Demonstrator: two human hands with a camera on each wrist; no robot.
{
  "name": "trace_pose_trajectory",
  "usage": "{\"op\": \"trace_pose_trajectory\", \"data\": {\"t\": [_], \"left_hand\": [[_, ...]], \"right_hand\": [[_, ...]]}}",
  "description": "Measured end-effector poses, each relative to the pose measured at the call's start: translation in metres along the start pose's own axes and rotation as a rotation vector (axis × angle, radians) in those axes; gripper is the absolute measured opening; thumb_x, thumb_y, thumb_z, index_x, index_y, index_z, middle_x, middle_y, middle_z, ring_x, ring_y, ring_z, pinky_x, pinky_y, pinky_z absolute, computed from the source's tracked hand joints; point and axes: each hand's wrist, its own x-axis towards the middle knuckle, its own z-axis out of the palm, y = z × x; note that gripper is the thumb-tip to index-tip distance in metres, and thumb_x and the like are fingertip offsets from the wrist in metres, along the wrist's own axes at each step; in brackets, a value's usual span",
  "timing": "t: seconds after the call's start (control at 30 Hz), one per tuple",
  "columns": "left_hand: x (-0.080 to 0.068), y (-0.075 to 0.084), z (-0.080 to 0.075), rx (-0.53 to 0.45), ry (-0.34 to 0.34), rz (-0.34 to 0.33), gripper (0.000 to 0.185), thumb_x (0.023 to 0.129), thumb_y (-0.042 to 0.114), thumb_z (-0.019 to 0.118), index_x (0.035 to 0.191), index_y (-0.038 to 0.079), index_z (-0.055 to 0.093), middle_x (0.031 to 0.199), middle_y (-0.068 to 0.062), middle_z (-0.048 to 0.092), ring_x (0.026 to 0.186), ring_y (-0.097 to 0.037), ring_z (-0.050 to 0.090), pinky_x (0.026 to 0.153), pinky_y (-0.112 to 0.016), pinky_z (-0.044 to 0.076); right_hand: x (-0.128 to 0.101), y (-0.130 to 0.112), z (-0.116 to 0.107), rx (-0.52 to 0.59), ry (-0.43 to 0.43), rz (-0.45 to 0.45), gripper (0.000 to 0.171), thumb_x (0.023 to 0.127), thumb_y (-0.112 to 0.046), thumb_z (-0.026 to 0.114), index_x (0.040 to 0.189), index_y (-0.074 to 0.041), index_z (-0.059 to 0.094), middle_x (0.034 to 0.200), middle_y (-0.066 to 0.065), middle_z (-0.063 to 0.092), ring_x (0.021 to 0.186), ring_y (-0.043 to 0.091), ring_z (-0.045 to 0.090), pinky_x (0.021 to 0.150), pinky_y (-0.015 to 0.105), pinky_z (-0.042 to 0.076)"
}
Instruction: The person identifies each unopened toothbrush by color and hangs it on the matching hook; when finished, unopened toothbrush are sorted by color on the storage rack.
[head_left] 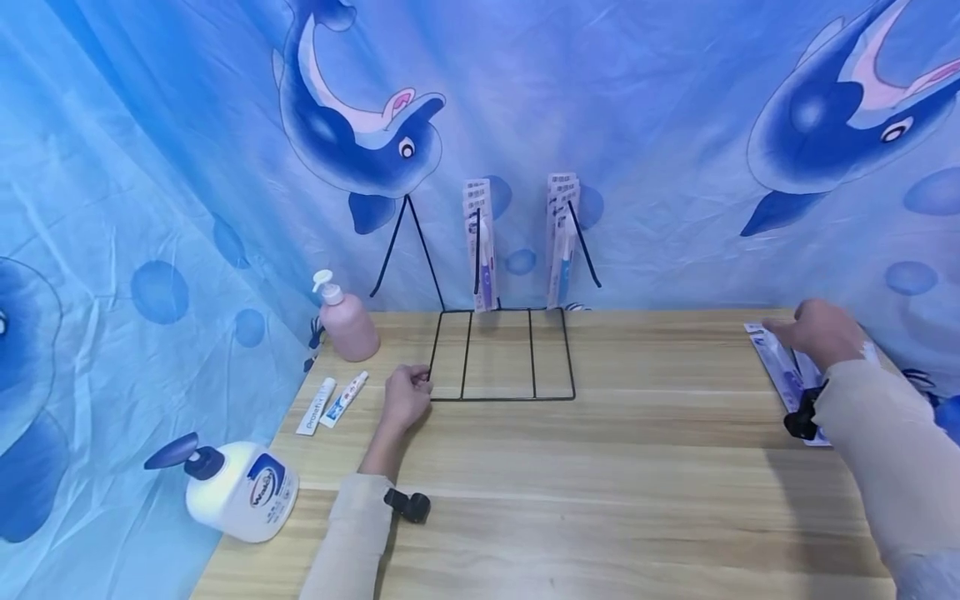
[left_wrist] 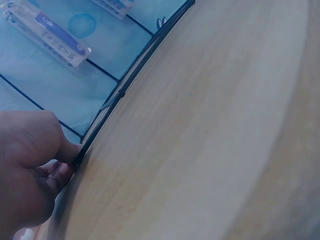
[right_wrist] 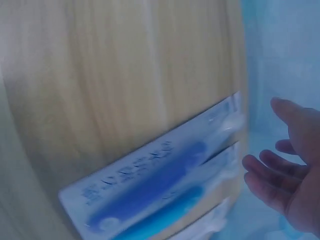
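Right wrist view alone showed the right hand (right_wrist: pixel 290 170) spread above toothbrush packs (right_wrist: pixel 155 185); head view showed the left hand (head_left: pixel 405 398) pinching the wire rack (head_left: pixel 498 354) at its nine o'clock corner.

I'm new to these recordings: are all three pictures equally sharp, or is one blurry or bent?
Head view: sharp, evenly lit, the table edges bowed by a wide lens. Left wrist view: fairly clear, left hand pinching the black wire rack. Right wrist view: motion-blurred, toothbrush packs and right hand smeared.
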Motion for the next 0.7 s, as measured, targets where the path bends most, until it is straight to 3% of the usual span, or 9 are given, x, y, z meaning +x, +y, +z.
{"op": "trace_pose_trajectory", "data": {"t": [0.17,0.27,0.4,0.47,0.57,0.7], "left_hand": [[-0.001,0.001,0.001,-0.006,0.012,0.003,0.037,0.085,-0.008,0.062,0.122,-0.009,0.063,0.102,-0.017,0.060,0.092,-0.029,0.060,0.084,-0.038,0.055],[-0.001,0.002,0.000,-0.001,0.013,0.005,0.037,0.085,-0.008,0.063,0.122,-0.009,0.063,0.102,-0.016,0.060,0.092,-0.028,0.060,0.084,-0.038,0.055],[-0.001,0.003,0.000,0.009,0.015,0.008,0.037,0.085,-0.008,0.063,0.122,-0.009,0.064,0.102,-0.017,0.060,0.091,-0.028,0.061,0.084,-0.038,0.055],[-0.001,0.003,0.000,0.013,0.019,0.008,0.036,0.085,-0.008,0.063,0.121,-0.009,0.064,0.101,-0.016,0.061,0.091,-0.028,0.061,0.084,-0.038,0.055],[-0.001,0.002,0.000,0.017,0.020,0.015,0.036,0.085,-0.008,0.063,0.121,-0.009,0.064,0.100,-0.016,0.061,0.090,-0.027,0.060,0.083,-0.038,0.055],[0.000,0.002,-0.001,0.011,0.024,0.024,0.035,0.085,-0.008,0.062,0.120,-0.010,0.065,0.099,-0.016,0.060,0.089,-0.027,0.060,0.081,-0.038,0.056]], "right_hand": [[0.001,0.009,0.013,0.022,-0.057,0.017,0.059,0.093,-0.035,0.062,0.105,0.023,0.056,0.088,0.034,0.061,0.066,0.034,0.058,0.050,0.039,0.047],[0.001,0.009,0.020,0.041,-0.087,0.015,0.055,0.093,-0.034,0.061,0.099,0.021,0.060,0.077,0.028,0.062,0.061,0.030,0.057,0.047,0.036,0.046],[0.001,0.010,0.033,-0.005,-0.085,0.013,0.048,0.094,-0.035,0.058,0.064,0.002,0.058,0.055,0.006,0.050,0.050,0.020,0.049,0.046,0.030,0.038],[0.000,0.012,0.042,-0.025,-0.052,0.014,0.045,0.094,-0.032,0.054,0.056,-0.007,0.050,0.052,0.002,0.045,0.049,0.019,0.046,0.046,0.030,0.035],[-0.001,0.015,0.051,-0.022,-0.017,0.024,0.040,0.093,-0.026,0.050,0.057,-0.009,0.045,0.055,0.006,0.046,0.052,0.023,0.046,0.048,0.034,0.034],[-0.001,0.015,0.052,-0.007,0.003,0.023,0.035,0.091,-0.022,0.048,0.063,-0.002,0.052,0.060,0.012,0.050,0.056,0.027,0.047,0.049,0.037,0.036]]}}
